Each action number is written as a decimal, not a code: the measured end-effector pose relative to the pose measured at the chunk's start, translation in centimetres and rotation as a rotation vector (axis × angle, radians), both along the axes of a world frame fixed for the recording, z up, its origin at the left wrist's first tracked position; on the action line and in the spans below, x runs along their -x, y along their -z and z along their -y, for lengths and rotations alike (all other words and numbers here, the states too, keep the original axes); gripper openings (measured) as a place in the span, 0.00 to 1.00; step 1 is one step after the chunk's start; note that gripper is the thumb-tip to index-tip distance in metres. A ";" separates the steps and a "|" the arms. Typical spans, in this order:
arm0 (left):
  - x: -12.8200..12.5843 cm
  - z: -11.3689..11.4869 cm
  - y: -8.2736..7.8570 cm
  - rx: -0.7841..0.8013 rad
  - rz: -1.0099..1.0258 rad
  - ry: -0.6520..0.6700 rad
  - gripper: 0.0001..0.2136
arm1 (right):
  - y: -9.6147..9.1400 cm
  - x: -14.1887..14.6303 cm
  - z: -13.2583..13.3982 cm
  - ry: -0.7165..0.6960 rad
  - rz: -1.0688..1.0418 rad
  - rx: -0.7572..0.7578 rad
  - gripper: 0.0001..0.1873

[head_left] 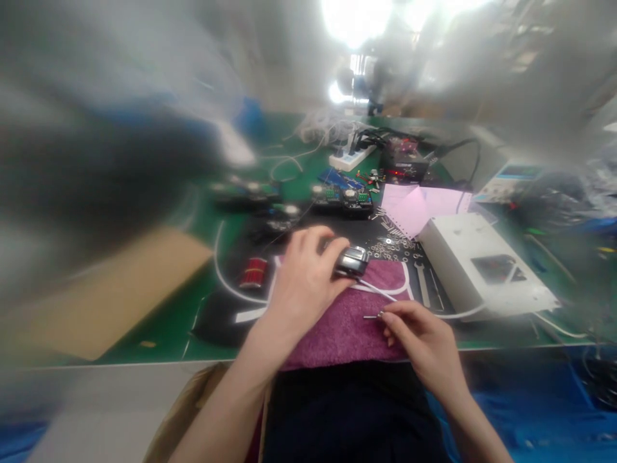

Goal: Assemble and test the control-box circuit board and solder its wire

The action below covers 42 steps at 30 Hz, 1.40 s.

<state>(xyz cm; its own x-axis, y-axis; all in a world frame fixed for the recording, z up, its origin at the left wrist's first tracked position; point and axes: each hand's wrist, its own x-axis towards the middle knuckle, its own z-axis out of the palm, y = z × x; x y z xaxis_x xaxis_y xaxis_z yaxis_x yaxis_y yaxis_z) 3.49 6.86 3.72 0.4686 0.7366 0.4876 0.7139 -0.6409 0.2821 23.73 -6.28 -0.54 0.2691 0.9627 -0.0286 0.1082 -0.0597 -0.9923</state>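
My left hand (308, 270) is closed around a small black device with a shiny silver end (353, 260), held above a purple cloth (332, 328). Its underside is hidden by my fingers. Lower and to the right, my right hand (419, 334) pinches a small, thin metal screw or pin (372, 316) between thumb and fingertips, its shaft pointing left over the cloth. A white cord (378, 290) runs between the device and my right hand; I cannot tell whether it joins either.
Several washers and screws (390, 247) lie beyond the cloth. A wrench (423, 285) lies beside a white metal box (482, 257). Black modules with green boards (357, 200) stand behind, near pink paper (409, 206). A red wire spool (253, 272) and cardboard (116, 296) lie left.
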 end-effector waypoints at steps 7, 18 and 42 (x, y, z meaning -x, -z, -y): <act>0.0 0.5 0.0 0.023 0.081 0.000 0.20 | 0.2 0.0 -0.1 -0.003 -0.035 -0.039 0.18; -1.2 3.2 -1.2 0.185 0.205 -0.064 0.19 | 0.3 -0.1 0.4 -0.011 -0.065 -0.032 0.15; 0.2 5.5 2.5 -0.135 0.459 -0.046 0.17 | -0.9 0.1 1.0 -0.003 0.000 -0.025 0.12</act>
<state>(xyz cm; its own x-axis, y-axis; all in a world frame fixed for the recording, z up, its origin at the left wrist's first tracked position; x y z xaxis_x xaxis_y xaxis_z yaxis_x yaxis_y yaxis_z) 3.26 1.41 1.18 0.1504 0.6672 0.7295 0.5636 -0.6641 0.4912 23.60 -7.30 0.33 0.2662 0.9639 -0.0051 0.1080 -0.0350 -0.9935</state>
